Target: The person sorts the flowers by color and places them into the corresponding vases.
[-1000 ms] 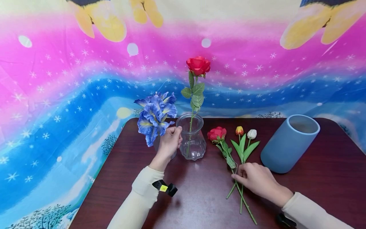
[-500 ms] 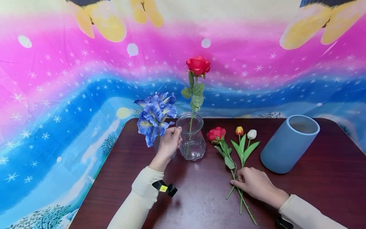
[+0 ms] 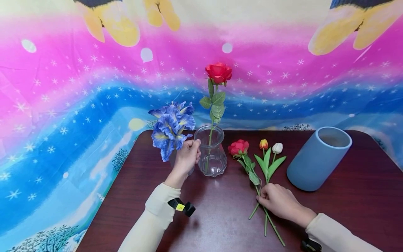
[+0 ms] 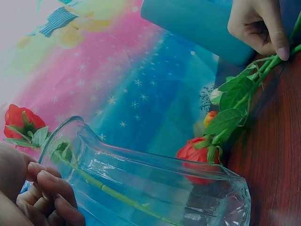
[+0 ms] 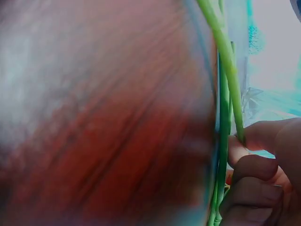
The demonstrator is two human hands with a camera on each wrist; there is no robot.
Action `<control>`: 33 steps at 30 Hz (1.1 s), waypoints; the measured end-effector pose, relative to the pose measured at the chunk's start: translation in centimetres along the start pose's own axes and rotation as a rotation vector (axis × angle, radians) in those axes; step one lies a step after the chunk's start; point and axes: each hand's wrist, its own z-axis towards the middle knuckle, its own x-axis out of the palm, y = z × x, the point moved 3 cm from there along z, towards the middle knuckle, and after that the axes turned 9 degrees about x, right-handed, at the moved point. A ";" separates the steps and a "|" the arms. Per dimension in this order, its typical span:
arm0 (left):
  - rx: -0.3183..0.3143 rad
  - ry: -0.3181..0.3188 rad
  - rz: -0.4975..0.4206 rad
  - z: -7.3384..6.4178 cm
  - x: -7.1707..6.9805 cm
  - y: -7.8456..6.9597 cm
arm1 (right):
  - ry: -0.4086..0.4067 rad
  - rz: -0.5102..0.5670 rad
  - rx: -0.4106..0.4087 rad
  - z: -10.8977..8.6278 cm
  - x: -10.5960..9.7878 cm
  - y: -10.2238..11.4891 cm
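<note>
My left hand (image 3: 186, 156) has curled fingers at the rim of a clear glass vase (image 3: 217, 164) and seems to pinch it. One red rose (image 3: 218, 72) stands upright in this vase. Blue irises (image 3: 171, 126) rise just left of that hand, which partly hides the vessel beneath them. My right hand (image 3: 281, 202) pinches the stem of a second red rose (image 3: 238, 147) lying on the table, thumb against forefinger, as the right wrist view shows. Under that hand, crossing stems belong to a red-yellow tulip (image 3: 263, 143) and a white tulip (image 3: 277, 148).
A blue-grey vase (image 3: 315, 164), wide-mouthed, stands at the right of the dark wooden table (image 3: 217, 217). Behind the table's back edge hangs a printed cloth (image 3: 267, 63) in pink and blue.
My right hand has slid slightly down the stems toward the table's front, and the lying rose's stem end has shifted a little right. My left hand stays in place.
</note>
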 end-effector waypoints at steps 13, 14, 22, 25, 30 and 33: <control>-0.006 0.001 0.010 0.0 0.0 0.0 | -0.076 0.134 -0.017 -0.1 -1.2 0.6; -0.005 0.002 0.006 0.0 0.0 0.0 | -0.083 0.144 -0.020 -0.1 -1.3 0.6; 0.003 0.001 -0.002 0.0 0.0 0.0 | -0.121 0.255 -0.060 -0.3 -1.5 0.9; 0.007 0.004 0.002 0.0 0.0 -0.1 | -0.153 0.309 -0.084 -0.4 -1.4 1.0; 0.008 0.003 0.004 0.0 0.1 -0.1 | -0.212 0.385 -0.097 -0.5 -1.5 1.2; 0.010 0.004 0.002 0.0 0.1 -0.1 | -0.257 0.423 -0.108 -0.6 -1.6 1.4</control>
